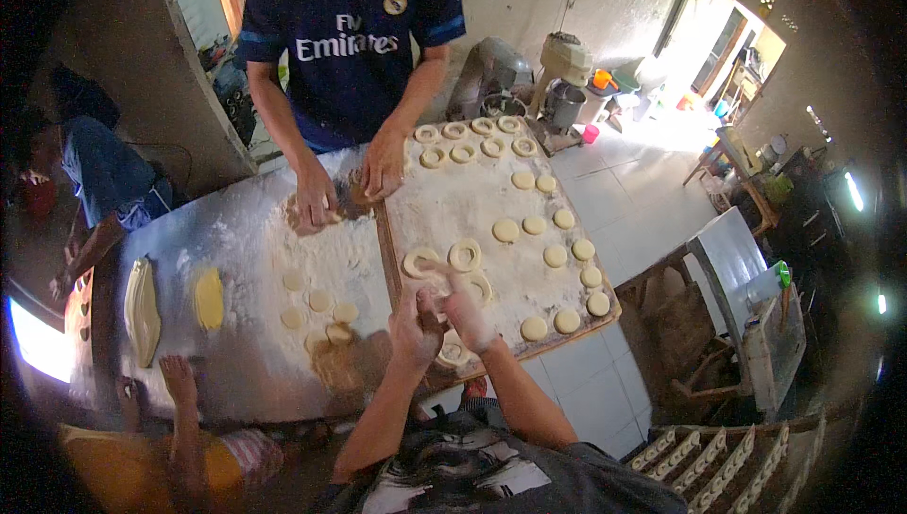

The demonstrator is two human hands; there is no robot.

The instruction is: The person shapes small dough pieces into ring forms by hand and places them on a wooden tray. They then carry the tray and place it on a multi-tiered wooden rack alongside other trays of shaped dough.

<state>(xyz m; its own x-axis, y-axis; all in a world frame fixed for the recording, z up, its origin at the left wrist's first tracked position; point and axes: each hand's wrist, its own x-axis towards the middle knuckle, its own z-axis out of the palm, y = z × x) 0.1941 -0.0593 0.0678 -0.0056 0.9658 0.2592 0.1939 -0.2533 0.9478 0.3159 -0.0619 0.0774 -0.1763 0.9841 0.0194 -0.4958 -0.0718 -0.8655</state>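
My flour-dusted hands meet over the right-hand board [477, 193]. My left hand [419, 325] has its fingers curled; whether a piece of dough is inside is unclear. My right hand [470, 320] is blurred beside it, its grip indistinct. Just beyond them lie dough rings [465, 254], with another [452, 358] by my wrists. Plain dough discs [504, 230] dot the right side of the board, and more rings [456, 128] line its far end.
Opposite, a co-worker's hands [383, 169] work at the floured metal surface [246, 231]. Others work at left, near a long dough piece [142, 311] and a yellow slab [208, 299]. Mixers [567, 70] stand behind; racks of rings [718, 467] sit at lower right.
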